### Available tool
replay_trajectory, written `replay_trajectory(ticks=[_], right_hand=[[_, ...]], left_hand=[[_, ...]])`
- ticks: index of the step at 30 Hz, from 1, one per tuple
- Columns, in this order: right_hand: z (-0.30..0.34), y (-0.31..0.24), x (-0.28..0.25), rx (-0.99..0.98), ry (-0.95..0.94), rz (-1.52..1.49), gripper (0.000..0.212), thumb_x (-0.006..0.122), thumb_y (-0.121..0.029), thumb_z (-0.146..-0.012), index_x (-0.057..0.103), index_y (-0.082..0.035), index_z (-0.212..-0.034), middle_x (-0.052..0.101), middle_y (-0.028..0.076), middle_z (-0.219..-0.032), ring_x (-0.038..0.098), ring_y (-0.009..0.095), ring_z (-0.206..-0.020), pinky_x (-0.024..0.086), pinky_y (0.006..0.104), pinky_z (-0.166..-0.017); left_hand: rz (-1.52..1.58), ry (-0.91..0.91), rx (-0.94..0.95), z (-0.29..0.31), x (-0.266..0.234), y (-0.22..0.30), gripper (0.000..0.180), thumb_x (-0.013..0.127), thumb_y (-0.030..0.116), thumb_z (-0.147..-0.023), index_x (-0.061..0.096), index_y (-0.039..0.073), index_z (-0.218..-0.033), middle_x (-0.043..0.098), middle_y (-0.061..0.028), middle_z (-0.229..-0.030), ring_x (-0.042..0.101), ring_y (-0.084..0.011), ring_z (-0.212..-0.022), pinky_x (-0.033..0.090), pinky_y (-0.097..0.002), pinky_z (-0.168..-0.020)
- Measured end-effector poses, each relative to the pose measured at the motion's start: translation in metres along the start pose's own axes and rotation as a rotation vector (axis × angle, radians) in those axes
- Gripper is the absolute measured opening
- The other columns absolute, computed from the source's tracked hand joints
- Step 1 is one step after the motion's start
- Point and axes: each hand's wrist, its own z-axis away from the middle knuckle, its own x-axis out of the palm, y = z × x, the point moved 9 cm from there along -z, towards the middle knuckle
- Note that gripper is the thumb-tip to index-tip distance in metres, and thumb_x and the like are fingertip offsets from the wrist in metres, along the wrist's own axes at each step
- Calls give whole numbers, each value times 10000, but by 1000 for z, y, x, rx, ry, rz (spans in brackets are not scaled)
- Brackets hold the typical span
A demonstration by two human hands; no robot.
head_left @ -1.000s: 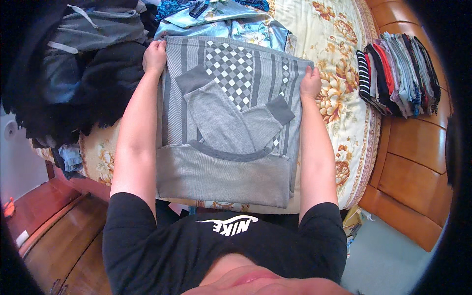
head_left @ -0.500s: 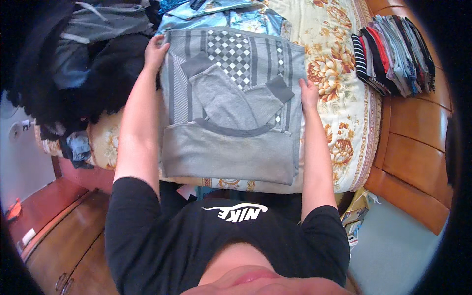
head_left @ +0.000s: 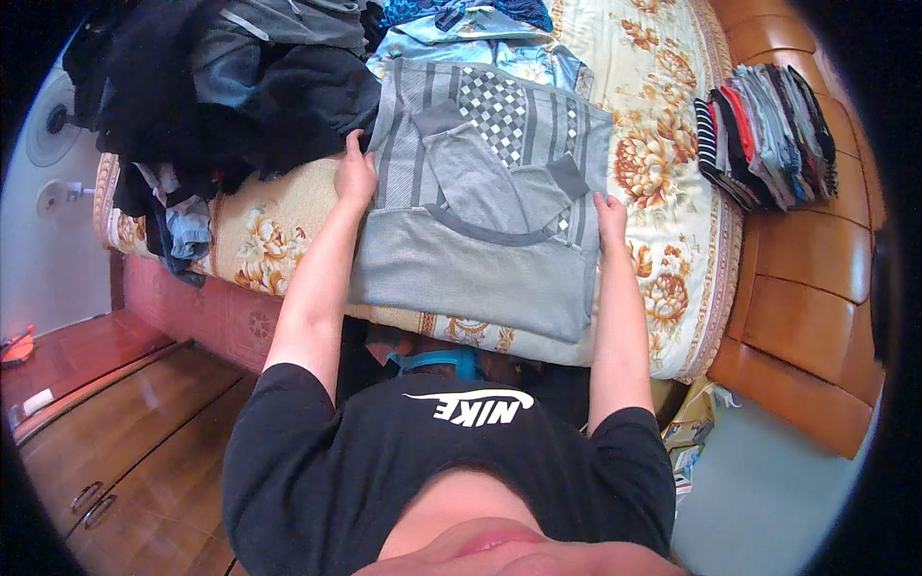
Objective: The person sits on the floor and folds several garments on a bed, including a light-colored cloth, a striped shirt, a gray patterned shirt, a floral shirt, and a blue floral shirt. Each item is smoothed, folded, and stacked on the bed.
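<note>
A grey patterned sweater (head_left: 461, 269) lies spread on the bed, its neckline towards me and both sleeves folded inward across its checkered, striped body. My left hand (head_left: 355, 176) is beside its left edge, the fingers apart and the thumb close to the fabric. At the opposite side, the fingers of my right hand (head_left: 611, 219) pinch the sweater's right edge. The sweater's near part reaches the front of the bed.
Dark clothes (head_left: 279, 106) are heaped at the left of the bed (head_left: 663, 317). Shiny blue floral fabric (head_left: 480, 48) lies behind the sweater. A row of folded clothes (head_left: 768, 134) rests by the brown leather headboard (head_left: 797, 288). Wooden cabinet doors (head_left: 134, 432) are at lower left.
My left hand has left the sweater's far left corner and come nearer along that edge. My right hand is a little lower. The whole view has shifted, and the sweater appears slightly turned.
</note>
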Motion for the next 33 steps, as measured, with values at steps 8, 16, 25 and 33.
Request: replay_trajectory(ticks=[8,16,25,33], right_hand=[[111,-27,-45,-306,136,53,386,498,-214,-887,407,19,-1180,494,137,-1135,509,235,-991,415,348,-836],[243,-72,-47,-604,391,525,454,638,-252,-742,488,-14,-1098,472,199,-1083,427,364,-1051,352,436,-891],[140,-78,16,-271,-14,942,302,621,-280,-758,607,-62,-967,574,181,-987,548,348,-904,439,420,-796],[126,-109,0,-397,273,554,199,536,-158,-821,519,-19,-962,580,227,-862,546,386,-857,430,437,-727]], left_hand=[[187,173,425,100,-56,-14,562,621,149,-742,399,102,-1256,464,-183,-1126,451,-328,-1037,361,-407,-887],[1,139,466,184,-55,-33,700,663,350,-709,364,119,-1300,387,-194,-1289,376,-342,-1183,314,-441,-949],[-182,-260,247,93,-12,3,355,646,344,-718,603,61,-928,616,-165,-924,582,-325,-890,444,-414,-771],[222,14,281,60,-52,27,267,638,256,-743,556,14,-820,593,-184,-825,569,-336,-790,434,-401,-681]])
